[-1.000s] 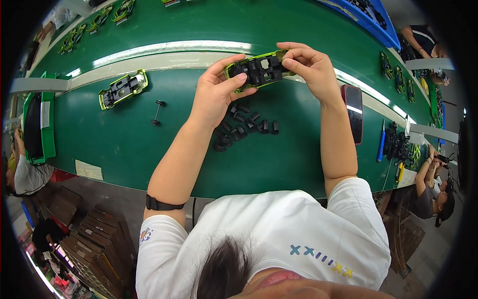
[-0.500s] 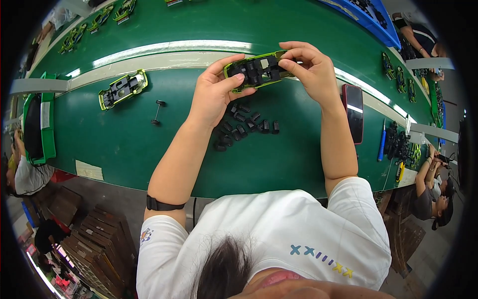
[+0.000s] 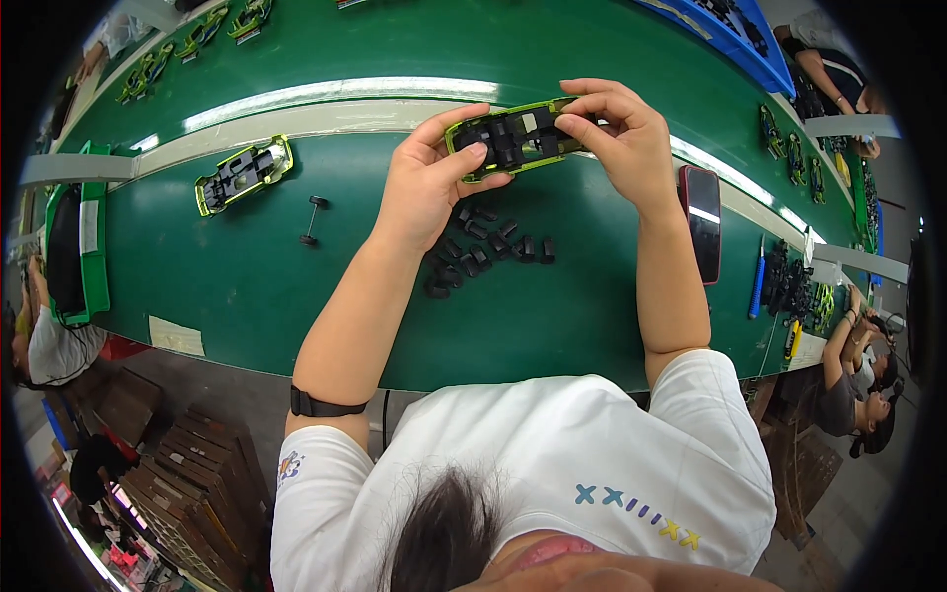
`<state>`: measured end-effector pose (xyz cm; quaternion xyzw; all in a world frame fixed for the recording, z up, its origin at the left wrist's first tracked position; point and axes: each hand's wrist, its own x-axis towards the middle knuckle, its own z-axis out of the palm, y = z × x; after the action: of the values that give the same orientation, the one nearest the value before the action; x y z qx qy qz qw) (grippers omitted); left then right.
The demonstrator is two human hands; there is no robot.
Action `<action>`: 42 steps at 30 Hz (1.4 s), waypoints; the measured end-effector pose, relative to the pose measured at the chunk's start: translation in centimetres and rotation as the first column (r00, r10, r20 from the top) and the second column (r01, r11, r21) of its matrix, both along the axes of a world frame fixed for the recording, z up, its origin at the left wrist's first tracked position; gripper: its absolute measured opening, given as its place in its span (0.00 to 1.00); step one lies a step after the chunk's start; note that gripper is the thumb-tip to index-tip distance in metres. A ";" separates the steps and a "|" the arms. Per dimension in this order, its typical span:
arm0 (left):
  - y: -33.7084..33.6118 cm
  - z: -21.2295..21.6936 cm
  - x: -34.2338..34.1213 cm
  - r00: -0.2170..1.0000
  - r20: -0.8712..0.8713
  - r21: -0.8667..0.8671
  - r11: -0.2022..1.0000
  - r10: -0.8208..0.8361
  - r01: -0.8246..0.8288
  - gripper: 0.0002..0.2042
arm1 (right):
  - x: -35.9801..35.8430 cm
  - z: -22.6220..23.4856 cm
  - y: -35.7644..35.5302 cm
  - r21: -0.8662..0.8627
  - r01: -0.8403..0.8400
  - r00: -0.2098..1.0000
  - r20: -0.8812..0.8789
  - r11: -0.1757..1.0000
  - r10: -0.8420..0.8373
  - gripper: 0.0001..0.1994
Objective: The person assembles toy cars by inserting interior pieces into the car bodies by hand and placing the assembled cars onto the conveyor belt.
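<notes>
Between both hands is a green toy car body (image 3: 510, 139) with a black interior, its hollow side facing up. My left hand (image 3: 434, 173) grips its left end, the thumb pressed on the black inside part. At the other end, my right hand (image 3: 621, 138) pinches the shell with thumb and fingers; what lies under those fingertips is hidden. Below the car, several small black plastic parts (image 3: 478, 259) lie loose on the green table. A second green car body (image 3: 244, 176) rests to the left, with a wheel axle (image 3: 314, 220) beside it.
A phone (image 3: 700, 222) lies right of my right forearm, and a blue pen-like tool (image 3: 758, 281) farther right near piled black parts (image 3: 782, 281). A green bin (image 3: 94, 247) stands at the left, a blue crate (image 3: 725, 39) at the far right. More car bodies (image 3: 250, 18) line the far side.
The held car has shifted very slightly to the right together with both hands. The grip looks the same, and the parts on the table have not moved.
</notes>
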<state>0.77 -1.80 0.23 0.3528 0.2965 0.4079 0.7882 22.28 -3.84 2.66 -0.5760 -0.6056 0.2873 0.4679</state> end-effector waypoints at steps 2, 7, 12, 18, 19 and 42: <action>0.0 -0.1 0.1 1.000 -0.002 0.004 1.000 0.014 -0.014 0.18 | 0.0 -0.3 -0.1 0.048 0.009 0.998 0.061 0.999 -0.012 0.08; 0.1 -0.2 0.1 1.000 -0.003 -0.015 1.000 0.024 -0.024 0.18 | -0.9 0.0 0.1 0.094 0.109 0.984 -0.151 0.990 -0.094 0.15; 0.0 -0.4 0.2 1.000 -0.012 -0.017 1.000 0.015 -0.015 0.18 | -0.1 -0.3 0.2 -0.246 -0.036 0.938 -0.341 0.969 -0.051 0.16; -0.1 -0.4 0.4 1.000 -0.021 -0.026 1.000 0.005 -0.006 0.18 | 0.3 -0.8 0.3 -0.362 -0.082 0.936 -0.347 0.929 -0.052 0.13; 0.0 -0.5 0.5 1.000 -0.023 -0.029 0.999 0.012 -0.012 0.18 | 0.3 -1.0 0.3 -0.363 -0.082 0.934 -0.352 0.928 -0.055 0.13; 1.5 -0.8 -0.2 0.976 0.049 -0.088 0.974 0.212 -0.207 0.16 | 0.5 0.4 -2.1 -0.205 0.006 1.000 -0.004 0.979 -0.007 0.19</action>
<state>0.52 -0.31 -0.55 0.2747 0.3254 0.4862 0.7630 22.83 -5.91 3.07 -0.6223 -0.5701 0.3478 0.4084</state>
